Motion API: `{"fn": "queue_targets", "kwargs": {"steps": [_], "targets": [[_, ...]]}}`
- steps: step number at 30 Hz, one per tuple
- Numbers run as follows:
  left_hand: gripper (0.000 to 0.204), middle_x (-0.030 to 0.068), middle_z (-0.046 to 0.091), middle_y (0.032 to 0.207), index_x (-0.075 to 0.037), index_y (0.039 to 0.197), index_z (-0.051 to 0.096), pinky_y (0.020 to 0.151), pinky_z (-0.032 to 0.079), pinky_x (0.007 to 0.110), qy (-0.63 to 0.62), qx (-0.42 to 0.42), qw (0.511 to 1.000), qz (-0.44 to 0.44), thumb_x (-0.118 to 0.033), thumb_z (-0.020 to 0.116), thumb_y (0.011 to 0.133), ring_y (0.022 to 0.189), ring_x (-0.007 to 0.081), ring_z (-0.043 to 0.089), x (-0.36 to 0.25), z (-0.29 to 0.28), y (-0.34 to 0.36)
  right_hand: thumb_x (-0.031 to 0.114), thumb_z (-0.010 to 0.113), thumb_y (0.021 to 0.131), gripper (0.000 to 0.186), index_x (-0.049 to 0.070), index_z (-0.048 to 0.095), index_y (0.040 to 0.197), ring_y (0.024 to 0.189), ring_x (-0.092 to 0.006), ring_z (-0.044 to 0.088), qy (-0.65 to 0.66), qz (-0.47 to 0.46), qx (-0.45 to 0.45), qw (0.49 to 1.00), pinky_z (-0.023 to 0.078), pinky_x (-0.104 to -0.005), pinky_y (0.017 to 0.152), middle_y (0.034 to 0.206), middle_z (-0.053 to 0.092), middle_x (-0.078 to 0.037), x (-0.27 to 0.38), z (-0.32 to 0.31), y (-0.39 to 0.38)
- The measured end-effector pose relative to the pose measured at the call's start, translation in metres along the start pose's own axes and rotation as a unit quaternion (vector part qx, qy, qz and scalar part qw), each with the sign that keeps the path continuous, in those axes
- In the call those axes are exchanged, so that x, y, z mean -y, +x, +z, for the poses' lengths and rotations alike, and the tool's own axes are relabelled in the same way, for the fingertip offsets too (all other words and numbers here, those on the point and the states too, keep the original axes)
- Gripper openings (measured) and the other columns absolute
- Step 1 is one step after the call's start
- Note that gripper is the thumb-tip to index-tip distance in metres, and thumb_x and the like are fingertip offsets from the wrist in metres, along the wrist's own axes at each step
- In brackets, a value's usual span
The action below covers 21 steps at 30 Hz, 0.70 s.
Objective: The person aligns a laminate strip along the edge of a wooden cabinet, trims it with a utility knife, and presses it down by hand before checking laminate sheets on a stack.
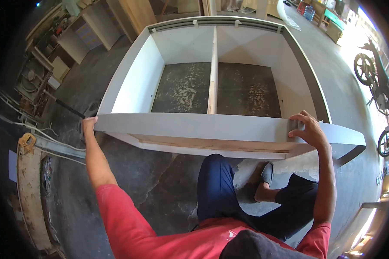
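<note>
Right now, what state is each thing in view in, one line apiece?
Cabinet: open-topped, split by a divider
White board: held lengthwise across the cabinet's near side
Left hand: closed on the white board's left end
Right hand: fingers curved, touching the white board
Motorcycle: standing upright
Shoe: worn

We see a boxy white cabinet frame [132, 84], a long flat pale-grey strip [194, 125], our red short-sleeved shirt [177, 244], our navy-blue cloth trousers [216, 185] and a dark grey, pale-blotched concrete floor [160, 198].
</note>
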State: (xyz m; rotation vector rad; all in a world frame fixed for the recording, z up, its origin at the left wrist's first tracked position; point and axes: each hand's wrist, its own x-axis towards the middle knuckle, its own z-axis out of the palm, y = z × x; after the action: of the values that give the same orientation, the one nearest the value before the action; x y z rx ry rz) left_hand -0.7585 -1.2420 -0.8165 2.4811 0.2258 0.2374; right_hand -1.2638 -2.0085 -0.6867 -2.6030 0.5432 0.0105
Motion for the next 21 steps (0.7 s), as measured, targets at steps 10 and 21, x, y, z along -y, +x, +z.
{"fn": "queue_targets", "kwargs": {"steps": [10,21], "targets": [[0.03,0.0122,0.073,0.097,-0.001,0.1,0.073,0.078,0.049,0.037,0.043,0.03,0.998,0.019,-0.027,0.07,0.085,0.087,0.0237,0.067,0.029,0.008,0.029,0.013,0.08,0.069,0.047,0.015,0.07,0.116,0.122,-0.03,0.052,-0.016,-0.145,-0.015,0.989,0.042,-0.0411,0.104,0.129,0.059,-0.01,-0.007,0.007,-0.008],[0.038,0.0199,0.065,0.119,-0.001,0.12,0.062,0.096,0.047,0.04,-0.04,-0.202,0.969,0.133,-0.014,0.066,0.085,0.111,0.033,0.061,-0.13,0.024,-0.083,0.026,0.08,0.073,0.049,0.02,0.07,0.12,0.131,-0.0319,0.046,-0.062,-0.111,0.019,0.992,0.039,-0.0423,0.107,0.139,0.055,-0.011,-0.021,0.01,-0.012]]}}
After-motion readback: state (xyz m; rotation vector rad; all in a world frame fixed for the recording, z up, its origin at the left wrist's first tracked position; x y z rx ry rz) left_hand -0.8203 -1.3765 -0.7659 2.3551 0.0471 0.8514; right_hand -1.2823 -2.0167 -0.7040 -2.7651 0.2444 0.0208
